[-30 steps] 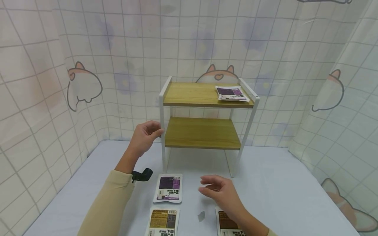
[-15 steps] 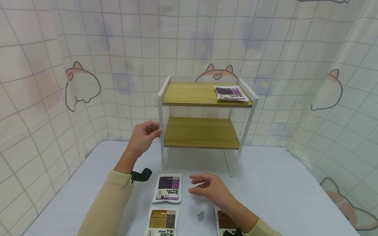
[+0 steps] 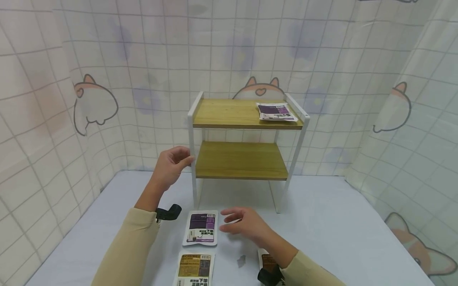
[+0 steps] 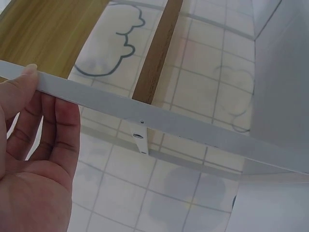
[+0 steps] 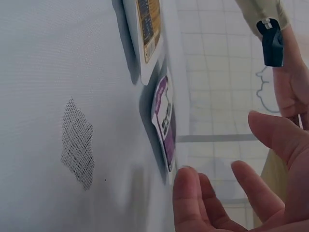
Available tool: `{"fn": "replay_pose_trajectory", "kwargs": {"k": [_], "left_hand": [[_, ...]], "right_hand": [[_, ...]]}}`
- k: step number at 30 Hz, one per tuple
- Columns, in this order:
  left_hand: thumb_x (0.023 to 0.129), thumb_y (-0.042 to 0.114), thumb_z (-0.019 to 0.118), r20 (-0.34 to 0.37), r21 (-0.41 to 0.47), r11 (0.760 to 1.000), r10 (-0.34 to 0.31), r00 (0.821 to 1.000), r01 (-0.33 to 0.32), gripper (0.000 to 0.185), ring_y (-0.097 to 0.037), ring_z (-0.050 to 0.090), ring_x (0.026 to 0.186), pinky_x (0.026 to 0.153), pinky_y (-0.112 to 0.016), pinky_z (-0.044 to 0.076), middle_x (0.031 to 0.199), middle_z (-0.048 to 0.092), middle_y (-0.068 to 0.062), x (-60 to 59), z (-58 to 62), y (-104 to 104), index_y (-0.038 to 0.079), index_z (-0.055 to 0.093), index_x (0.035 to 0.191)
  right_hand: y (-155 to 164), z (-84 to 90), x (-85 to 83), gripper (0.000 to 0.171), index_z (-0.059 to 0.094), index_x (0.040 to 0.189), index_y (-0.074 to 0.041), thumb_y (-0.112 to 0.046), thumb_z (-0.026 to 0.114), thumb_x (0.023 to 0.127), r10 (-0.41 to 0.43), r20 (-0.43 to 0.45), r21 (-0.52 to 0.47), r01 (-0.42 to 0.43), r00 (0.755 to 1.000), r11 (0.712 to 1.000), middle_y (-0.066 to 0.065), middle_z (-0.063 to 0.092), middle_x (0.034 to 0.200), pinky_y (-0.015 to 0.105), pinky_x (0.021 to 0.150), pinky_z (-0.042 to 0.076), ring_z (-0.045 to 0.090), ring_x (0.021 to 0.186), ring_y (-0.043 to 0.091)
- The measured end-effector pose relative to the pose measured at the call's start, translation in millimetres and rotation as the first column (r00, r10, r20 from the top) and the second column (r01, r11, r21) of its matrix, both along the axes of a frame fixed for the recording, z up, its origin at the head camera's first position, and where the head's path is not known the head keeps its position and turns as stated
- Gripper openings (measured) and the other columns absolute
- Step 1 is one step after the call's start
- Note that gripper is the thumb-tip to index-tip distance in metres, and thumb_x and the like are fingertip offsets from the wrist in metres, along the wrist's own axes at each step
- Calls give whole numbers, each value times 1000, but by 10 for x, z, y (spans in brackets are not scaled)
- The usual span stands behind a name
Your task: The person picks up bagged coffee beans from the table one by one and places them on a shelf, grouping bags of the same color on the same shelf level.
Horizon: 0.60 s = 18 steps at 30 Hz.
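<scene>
Left hand [image 3: 172, 165] pinches the white post [image 3: 191, 137] of a two-tier rack [image 3: 225, 114], thumb on one face and fingers behind, as the left wrist view shows up close! Over to the right hand [image 3: 247, 224]: it hovers just beside a purple packet [image 3: 201, 227], thumb and fingers well apart, nothing between them. That packet lies flat on the white table [image 3: 322, 222], in front of the rack's left leg, printed side up.

Nearer the camera comes a yellow-and-brown packet [image 3: 195, 270], lying just below the purple one and cut off by the lower edge of the head view. Across from it, a brown packet [image 3: 266, 260] peeks out, partly hidden under the right forearm and its black wrist camera [image 3: 270, 276]. A small grey patch [image 3: 241, 261] shows on the table between those two.

Up top, more purple-and-white packets [image 3: 276, 112] lie on the upper board near its right side, apparently stacked, though the count can't be told. Behind everything hangs a grid-patterned cloth [image 3: 171, 59] with cartoon animals.
</scene>
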<state>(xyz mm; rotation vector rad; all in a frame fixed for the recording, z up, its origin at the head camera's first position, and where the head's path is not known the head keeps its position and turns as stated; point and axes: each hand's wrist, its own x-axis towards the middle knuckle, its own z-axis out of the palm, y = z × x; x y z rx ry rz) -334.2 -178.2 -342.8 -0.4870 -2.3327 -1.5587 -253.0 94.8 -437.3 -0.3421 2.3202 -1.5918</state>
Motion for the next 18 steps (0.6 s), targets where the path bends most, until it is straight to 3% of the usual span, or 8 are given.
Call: {"fn": "replay_pose_trajectory", "kwargs": {"k": [8, 18], "left_hand": [[100, 23, 68, -14, 6, 1000, -3, 1000, 3, 27, -17, 68, 103, 90, -19, 55, 114, 72, -15, 8, -1, -11, 3, 70, 117], [100, 24, 69, -23, -4, 1000, 22, 999, -22, 25, -17, 68, 101, 90, -22, 56, 111, 72, -10, 3, -16, 0, 6, 71, 116]], "right_hand": [[-145, -49, -52, 46, 72, 125, -10, -18, 87, 82, -3, 59, 7, 3, 998, 1000, 16, 71, 118, 39, 78, 63, 69, 89, 20], [-306, -104, -121, 48, 73, 122, -13, -18, 91, 77, -20, 63, 77, 15, 998, 997, 13, 69, 112, 40, 78, 62, 68, 87, 24]]}}
